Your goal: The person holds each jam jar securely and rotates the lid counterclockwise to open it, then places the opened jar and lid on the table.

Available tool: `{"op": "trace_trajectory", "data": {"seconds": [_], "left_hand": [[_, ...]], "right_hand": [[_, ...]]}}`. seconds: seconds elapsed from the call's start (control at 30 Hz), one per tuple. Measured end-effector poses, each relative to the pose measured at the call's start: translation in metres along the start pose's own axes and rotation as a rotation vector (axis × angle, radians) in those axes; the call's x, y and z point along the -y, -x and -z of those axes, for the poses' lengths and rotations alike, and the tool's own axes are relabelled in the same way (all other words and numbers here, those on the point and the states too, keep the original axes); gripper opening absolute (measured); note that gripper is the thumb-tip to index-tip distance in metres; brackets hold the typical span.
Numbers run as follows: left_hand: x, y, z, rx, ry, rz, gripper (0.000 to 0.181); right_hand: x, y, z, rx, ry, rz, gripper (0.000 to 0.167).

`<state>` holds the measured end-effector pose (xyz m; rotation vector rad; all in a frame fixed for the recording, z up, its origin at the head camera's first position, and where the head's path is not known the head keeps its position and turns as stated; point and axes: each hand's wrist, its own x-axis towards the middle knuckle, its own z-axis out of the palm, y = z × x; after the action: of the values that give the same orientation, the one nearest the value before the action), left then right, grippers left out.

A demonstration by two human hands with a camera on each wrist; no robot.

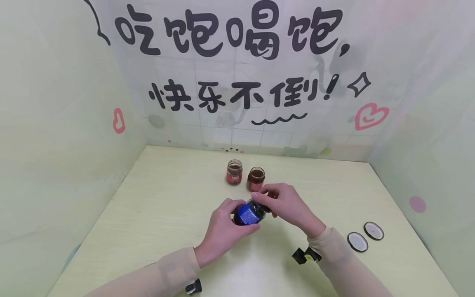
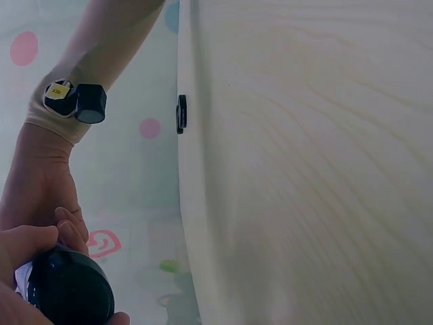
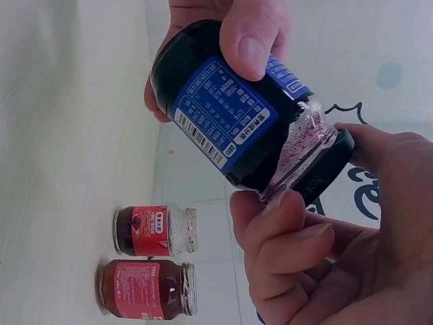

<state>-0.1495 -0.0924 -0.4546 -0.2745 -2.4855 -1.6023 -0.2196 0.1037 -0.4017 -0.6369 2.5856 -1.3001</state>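
A dark glass jam jar with a blue label (image 3: pixel 226 112) is held tilted above the table. My left hand (image 1: pixel 224 225) grips its body, thumb across the label in the right wrist view. At the neck, the fingers and thumb of my right hand (image 1: pixel 287 206) pinch the black lid (image 3: pixel 325 166), which sits on the jar's mouth. From the left wrist, the jar's dark base (image 2: pixel 71 291) faces the camera. Behind the hands two lidless jars with red labels stand upright, one jar (image 1: pixel 234 172) on the left and a darker-filled jar (image 1: pixel 256 178) beside it.
Two loose lids lie inside up on the right of the table, one lid (image 1: pixel 358 241) close to the other lid (image 1: pixel 373 230). Printed cloth walls (image 1: pixel 237 132) enclose the pale wooden table (image 1: pixel 167 198) at the back and both sides.
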Motion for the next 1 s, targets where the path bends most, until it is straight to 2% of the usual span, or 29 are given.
{"op": "trace_trajectory", "data": {"seconds": [0.2,0.43,0.63,1.0], "left_hand": [[0.0017,0.0006,-0.0001,0.0,-0.01,-0.001,0.053],[0.0038,0.001,0.0,0.001,-0.018,0.004,0.053],[0.005,0.0013,0.0004,0.004,-0.019,0.0,0.052],[0.005,0.0018,0.0024,0.014,-0.021,0.016,0.054]], "right_hand": [[0.0011,0.0009,0.0005,0.02,-0.036,-0.017,0.023],[-0.0018,0.0025,0.0022,0.056,-0.076,-0.024,0.028],[-0.0044,0.0034,0.0032,0.08,-0.082,-0.016,0.026],[-0.0047,0.0064,0.0042,0.1,-0.142,-0.008,0.028]]}}
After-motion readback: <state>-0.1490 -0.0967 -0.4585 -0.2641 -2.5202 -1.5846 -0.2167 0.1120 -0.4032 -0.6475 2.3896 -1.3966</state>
